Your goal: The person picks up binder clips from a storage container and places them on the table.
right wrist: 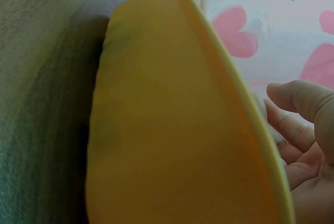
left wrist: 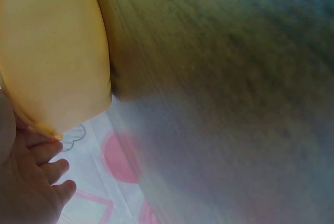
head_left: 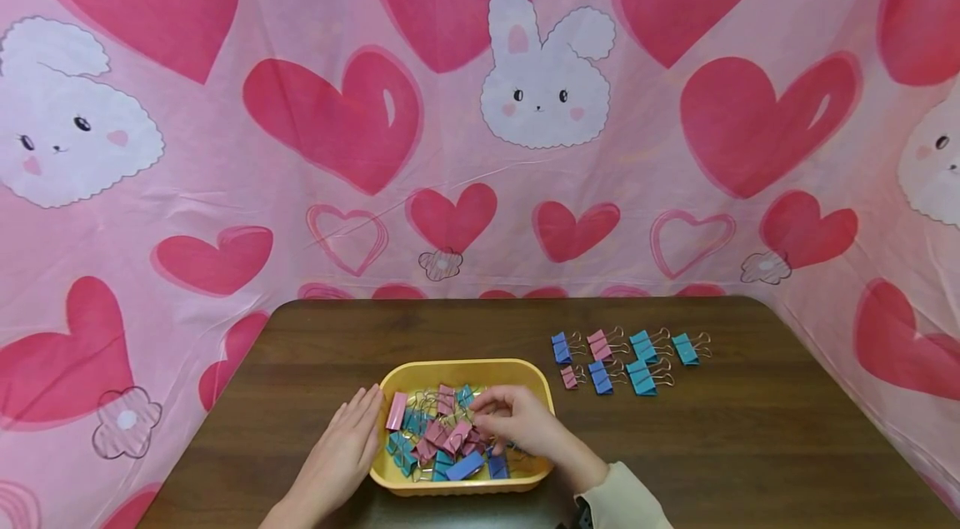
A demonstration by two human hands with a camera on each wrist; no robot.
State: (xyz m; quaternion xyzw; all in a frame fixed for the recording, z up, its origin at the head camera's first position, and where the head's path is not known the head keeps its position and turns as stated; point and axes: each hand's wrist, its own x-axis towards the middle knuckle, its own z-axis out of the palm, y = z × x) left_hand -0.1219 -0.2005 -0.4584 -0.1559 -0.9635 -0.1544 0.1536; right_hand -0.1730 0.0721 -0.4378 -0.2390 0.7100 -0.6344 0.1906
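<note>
A yellow plastic basket (head_left: 450,489) stands near the table's front, with a jumble of pink, teal and blue binder clips (head_left: 457,436) inside. Against its left rim rests my left hand (head_left: 347,439), fingers straight; the left wrist view has those fingers (left wrist: 52,171) by the basket's end. My right hand (head_left: 521,422) is over the right half of the basket, fingers bent loosely down toward the clips. From the right wrist, its thumb (right wrist: 300,97) and fingers show beyond the yellow rim, with no clip visible between them. The rim hides part of the fingertips.
Right of the basket, several binder clips lie in two rows on the dark wooden table (head_left: 330,337): blue, pink and teal ones behind, a small pink clip (head_left: 569,378), a blue clip (head_left: 601,377) and a teal clip (head_left: 642,378) in front. A pink heart-patterned cloth (head_left: 450,154) hangs behind.
</note>
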